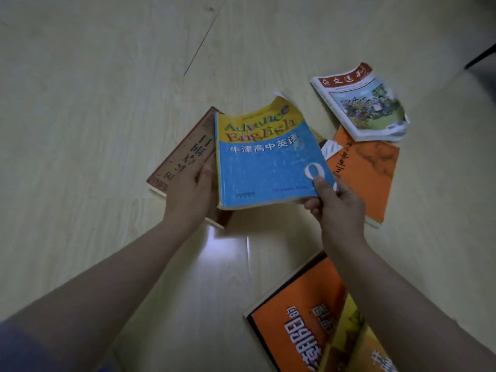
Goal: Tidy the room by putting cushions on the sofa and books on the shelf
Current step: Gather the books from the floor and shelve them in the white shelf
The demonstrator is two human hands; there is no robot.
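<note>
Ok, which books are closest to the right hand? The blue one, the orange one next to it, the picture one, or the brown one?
1. Blue book: the right hand pinches its corner.
2. Orange book: on the floor, just right of that hand.
3. Picture-cover book, farther back on the right, and brown book, on the left, held by the left hand: too close to call.

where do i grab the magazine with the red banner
Grip the long left edge of the magazine, coming in from the left over bare floor. That edge looks straight and bound, while the right corner's pages curl and fan, so they would likely flop. Its lower end overlaps the farther orange book, which may leave a lip for fingers.
</note>
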